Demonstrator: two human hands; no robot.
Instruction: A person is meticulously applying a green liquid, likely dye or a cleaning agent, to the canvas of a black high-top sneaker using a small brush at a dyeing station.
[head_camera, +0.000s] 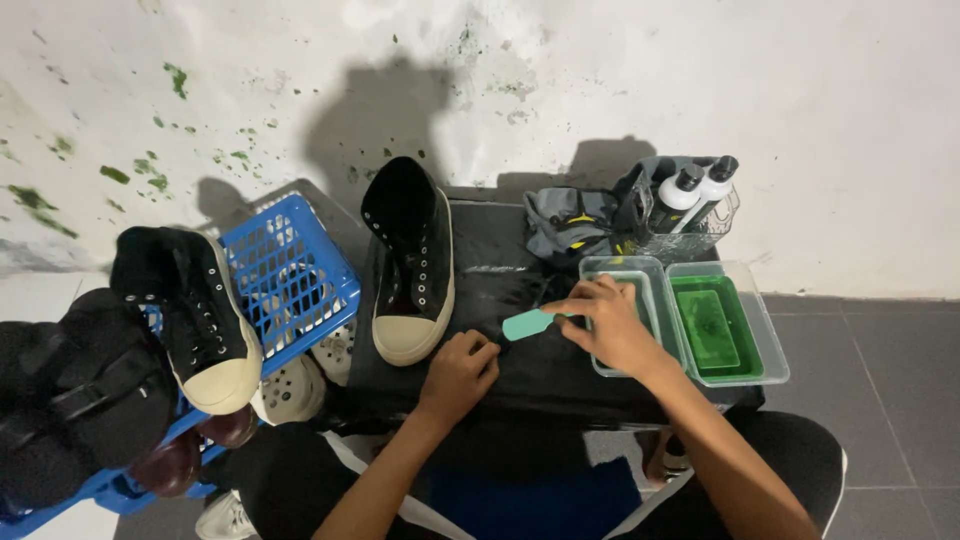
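- I am looking down at a low black table (560, 385) set against a stained white wall, and both of my bare hands are working at its middle.
- My right hand (610, 325) is gripping a small teal brush (528, 323) by its handle end; the fingers are closing around it while the teal end is pointing toward nine o'clock.
- My left hand (460, 372) is resting at seven o'clock of the brush, curled into a loose fist and pressing on something dark on the tabletop. I cannot tell whether it is pinching that dark thing or only pressing on it.
- Both forearms are reaching up from the bottom edge, the right one crossing from five o'clock, wrist bent inward.
- To my judgement, doing this well means short, light strokes while the left hand is keeping the dark piece flat and taut.
- A black high-top shoe (410, 262) with a cream toe cap is lying on the table at eleven o'clock of my left hand.
- Two clear tubs (690, 320) are sitting at three o'clock of my right hand; the right tub is holding green liquid.
- Bottles in a wire basket (690, 205) are standing at one o'clock, beside a grey cloth (570, 220).
- A blue crate (290, 270) carrying a second black shoe (195, 315) is leaning at nine o'clock.
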